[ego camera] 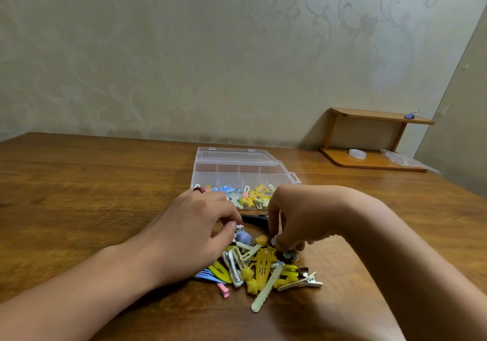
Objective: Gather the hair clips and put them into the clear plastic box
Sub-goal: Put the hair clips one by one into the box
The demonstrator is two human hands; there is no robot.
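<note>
Near desk front edge: hair clips [259,264] piled, light, stiff, slippery; pinch singly mid-body. Right hand [297,219] pinching clip; left hand [192,224] curled on pile, grip unclear. Clear plastic box [238,174] behind.

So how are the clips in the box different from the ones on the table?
The clips in the clear plastic box sit sorted inside its near compartments; the pile on the table lies loose and jumbled. Both hands reach into the pile; neither reaches into the box. Both groups are mostly yellow, with blue and pale ones.

no readable text, no labels, no brands, no numbers
</note>
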